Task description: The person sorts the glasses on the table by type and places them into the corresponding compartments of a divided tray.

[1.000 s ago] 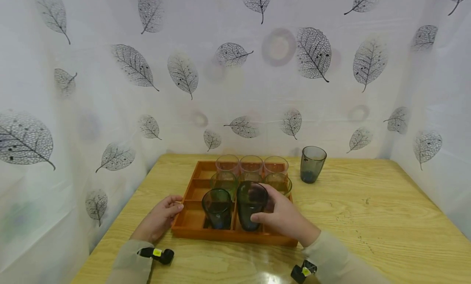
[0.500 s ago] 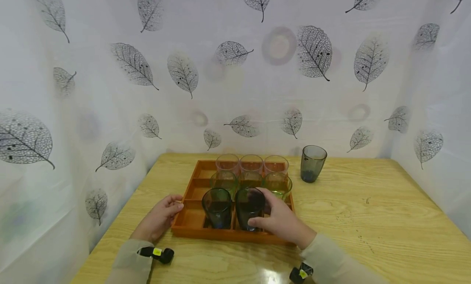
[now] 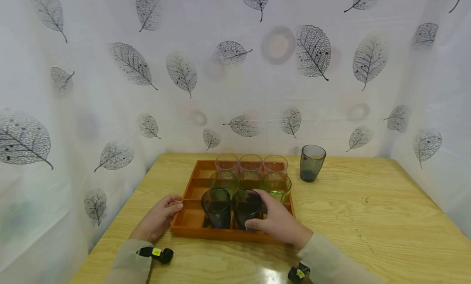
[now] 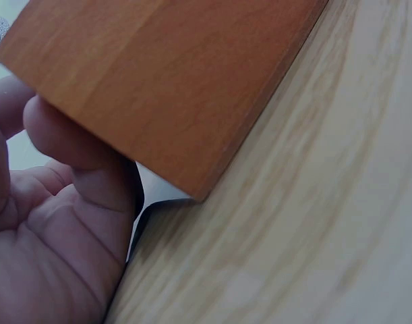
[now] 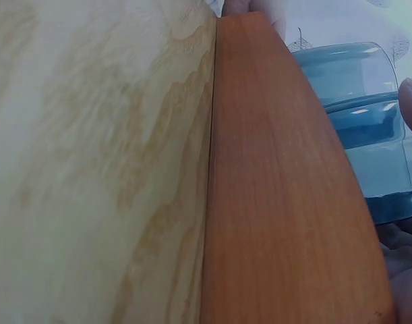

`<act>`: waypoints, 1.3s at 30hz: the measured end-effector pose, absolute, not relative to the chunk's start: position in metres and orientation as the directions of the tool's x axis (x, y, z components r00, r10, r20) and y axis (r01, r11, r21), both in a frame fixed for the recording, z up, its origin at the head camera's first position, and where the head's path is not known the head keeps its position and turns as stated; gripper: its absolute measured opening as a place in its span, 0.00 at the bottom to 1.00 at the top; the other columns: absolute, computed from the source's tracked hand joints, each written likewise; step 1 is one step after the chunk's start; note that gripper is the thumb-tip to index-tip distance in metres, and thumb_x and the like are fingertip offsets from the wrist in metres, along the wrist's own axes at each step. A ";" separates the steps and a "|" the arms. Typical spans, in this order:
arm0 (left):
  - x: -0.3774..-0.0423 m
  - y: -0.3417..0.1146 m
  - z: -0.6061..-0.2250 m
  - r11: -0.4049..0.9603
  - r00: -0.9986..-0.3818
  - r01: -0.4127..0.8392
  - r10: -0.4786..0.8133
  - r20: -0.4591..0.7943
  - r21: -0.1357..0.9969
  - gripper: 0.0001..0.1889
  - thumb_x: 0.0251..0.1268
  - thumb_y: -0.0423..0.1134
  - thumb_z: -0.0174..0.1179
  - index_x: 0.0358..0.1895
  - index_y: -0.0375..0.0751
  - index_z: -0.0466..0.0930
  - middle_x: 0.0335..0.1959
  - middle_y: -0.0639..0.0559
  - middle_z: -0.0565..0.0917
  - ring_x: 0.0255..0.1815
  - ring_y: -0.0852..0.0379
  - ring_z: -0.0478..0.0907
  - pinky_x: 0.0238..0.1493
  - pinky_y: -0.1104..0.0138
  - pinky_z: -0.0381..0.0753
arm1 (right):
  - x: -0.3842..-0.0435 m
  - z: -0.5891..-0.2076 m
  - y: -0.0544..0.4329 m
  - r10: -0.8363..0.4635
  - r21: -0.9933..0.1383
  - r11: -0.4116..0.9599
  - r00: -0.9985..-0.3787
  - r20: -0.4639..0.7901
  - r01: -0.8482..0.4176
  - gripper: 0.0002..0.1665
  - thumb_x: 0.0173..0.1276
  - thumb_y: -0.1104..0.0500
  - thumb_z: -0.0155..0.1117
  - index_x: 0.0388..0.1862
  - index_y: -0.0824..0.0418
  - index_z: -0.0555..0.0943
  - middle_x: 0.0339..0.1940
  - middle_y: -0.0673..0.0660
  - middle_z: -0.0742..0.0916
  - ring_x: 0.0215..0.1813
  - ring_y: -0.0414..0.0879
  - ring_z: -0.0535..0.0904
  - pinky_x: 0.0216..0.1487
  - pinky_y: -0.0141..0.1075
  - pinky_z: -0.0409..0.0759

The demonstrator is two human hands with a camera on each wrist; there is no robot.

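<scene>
My right hand (image 3: 276, 219) grips a dark grey drinking glass (image 3: 245, 208) by its right side, thumb in front. The glass stands low within the front row of a divided wooden tray (image 3: 206, 233). Through the right wrist view, this glass (image 5: 371, 128) shows bluish behind the tray's front wall, its base hidden. Left of it, another dark glass (image 3: 216, 208) stands in the same row. My left hand (image 3: 157, 218) rests against the tray's left side with its fingers and thumb; in the left wrist view the thumb (image 4: 64, 135) lies at the tray's corner.
Green glasses (image 3: 276, 185) fill part of the middle row and pinkish glasses (image 3: 251, 163) the back row. One grey glass (image 3: 312, 163) stands on the wooden table (image 3: 353, 218) behind right of the tray. A leaf-patterned curtain (image 3: 235, 87) hangs behind.
My right hand has lowered the dark glass into the tray's front row and shifted slightly left, closer to the other dark glass. The left hand stays put.
</scene>
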State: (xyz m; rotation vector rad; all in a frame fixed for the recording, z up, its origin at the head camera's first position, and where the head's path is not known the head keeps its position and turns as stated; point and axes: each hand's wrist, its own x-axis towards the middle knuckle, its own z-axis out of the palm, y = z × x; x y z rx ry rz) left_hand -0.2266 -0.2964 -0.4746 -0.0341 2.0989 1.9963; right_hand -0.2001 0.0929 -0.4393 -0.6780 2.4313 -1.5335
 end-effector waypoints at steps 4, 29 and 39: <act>-0.227 -0.297 -0.475 0.072 -0.969 -0.186 0.150 -0.195 0.980 0.15 0.78 0.36 0.55 0.60 0.37 0.66 0.38 0.54 0.76 0.28 0.60 0.69 0.26 0.70 0.71 | -0.201 -0.440 0.093 -0.476 -0.897 0.352 -0.876 0.073 -0.266 0.49 0.63 0.40 0.74 0.77 0.47 0.61 0.63 0.48 0.80 0.60 0.45 0.79 0.58 0.49 0.77; -0.227 -0.295 -0.474 0.073 -0.969 -0.191 0.144 -0.199 0.979 0.14 0.78 0.34 0.54 0.60 0.36 0.65 0.37 0.53 0.75 0.28 0.59 0.68 0.25 0.69 0.70 | -0.203 -0.438 0.096 -0.507 -0.909 0.324 -0.859 0.066 -0.261 0.49 0.62 0.41 0.75 0.77 0.41 0.60 0.65 0.45 0.78 0.65 0.45 0.76 0.62 0.50 0.75; -0.226 -0.296 -0.473 0.076 -0.968 -0.192 0.151 -0.201 0.979 0.15 0.78 0.35 0.54 0.60 0.36 0.65 0.38 0.53 0.76 0.28 0.59 0.68 0.26 0.69 0.70 | -0.201 -0.427 0.103 -0.481 -0.890 0.323 -0.866 0.138 -0.321 0.50 0.66 0.46 0.74 0.80 0.50 0.59 0.75 0.51 0.70 0.73 0.51 0.68 0.70 0.53 0.66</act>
